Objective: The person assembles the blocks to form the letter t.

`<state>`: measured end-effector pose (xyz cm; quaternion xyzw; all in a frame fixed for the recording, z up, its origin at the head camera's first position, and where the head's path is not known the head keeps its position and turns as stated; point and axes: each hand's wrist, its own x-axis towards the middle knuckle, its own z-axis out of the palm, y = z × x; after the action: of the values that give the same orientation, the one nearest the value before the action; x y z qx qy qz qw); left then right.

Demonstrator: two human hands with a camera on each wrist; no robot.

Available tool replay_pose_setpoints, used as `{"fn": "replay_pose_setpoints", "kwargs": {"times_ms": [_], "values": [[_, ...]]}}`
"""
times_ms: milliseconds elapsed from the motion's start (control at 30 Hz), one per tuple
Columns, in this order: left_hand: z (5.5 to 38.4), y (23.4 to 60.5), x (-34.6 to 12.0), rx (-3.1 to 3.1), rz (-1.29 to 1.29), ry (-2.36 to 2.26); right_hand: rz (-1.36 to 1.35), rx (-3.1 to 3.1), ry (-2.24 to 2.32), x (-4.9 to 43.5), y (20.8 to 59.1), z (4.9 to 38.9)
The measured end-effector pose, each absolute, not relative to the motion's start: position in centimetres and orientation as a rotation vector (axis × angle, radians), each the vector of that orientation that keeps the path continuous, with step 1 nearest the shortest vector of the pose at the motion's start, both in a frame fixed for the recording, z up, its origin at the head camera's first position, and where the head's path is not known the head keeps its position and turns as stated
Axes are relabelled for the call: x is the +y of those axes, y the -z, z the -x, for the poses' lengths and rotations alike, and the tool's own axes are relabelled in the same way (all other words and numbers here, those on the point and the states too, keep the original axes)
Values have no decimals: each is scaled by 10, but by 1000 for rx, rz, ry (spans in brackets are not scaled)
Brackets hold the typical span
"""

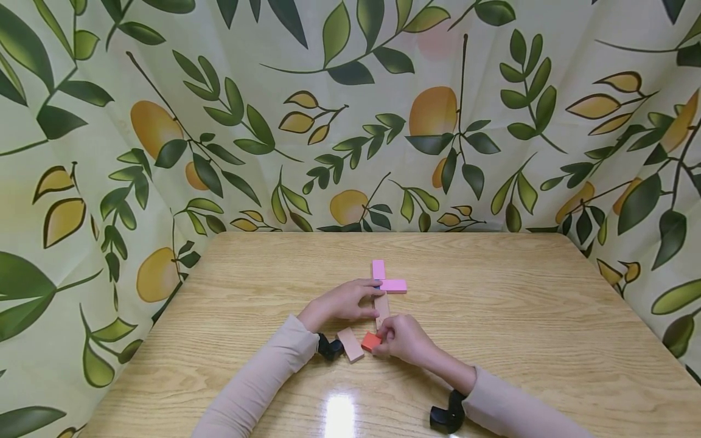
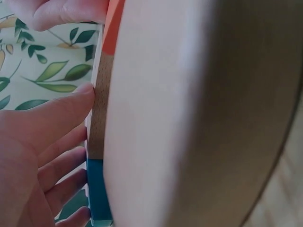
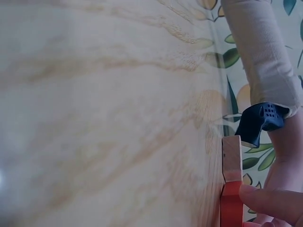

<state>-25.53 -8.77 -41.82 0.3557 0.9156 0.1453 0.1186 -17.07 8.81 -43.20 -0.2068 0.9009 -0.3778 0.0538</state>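
My left hand (image 1: 353,300) reaches over a line of flat blocks. Its thumb touches a plain wooden block (image 1: 381,307), and its other fingers lie along the blue block (image 2: 98,189). In the head view the blue block is mostly covered by those fingers. My right hand (image 1: 405,339) pinches an orange-red block (image 1: 370,342) by its right side, near the lower end of the line. This block also shows in the right wrist view, with a plain wooden block (image 3: 232,158) beside it.
Another plain wooden block (image 1: 350,345) lies slanted left of the orange-red one. An upright pink block (image 1: 378,269) and a sideways pink block (image 1: 394,286) form the far end. Black wrist devices (image 1: 448,415) are worn at both cuffs. Leaf-patterned cloth (image 1: 350,152) hangs behind the wooden table (image 1: 520,304).
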Motion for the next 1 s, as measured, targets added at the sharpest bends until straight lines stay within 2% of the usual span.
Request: {"fn": "replay_pose_setpoints", "kwargs": {"times_ms": [1000], "values": [[254,418,-87,2679,-1044,-402,605,2638,1181,108,430,165]]}}
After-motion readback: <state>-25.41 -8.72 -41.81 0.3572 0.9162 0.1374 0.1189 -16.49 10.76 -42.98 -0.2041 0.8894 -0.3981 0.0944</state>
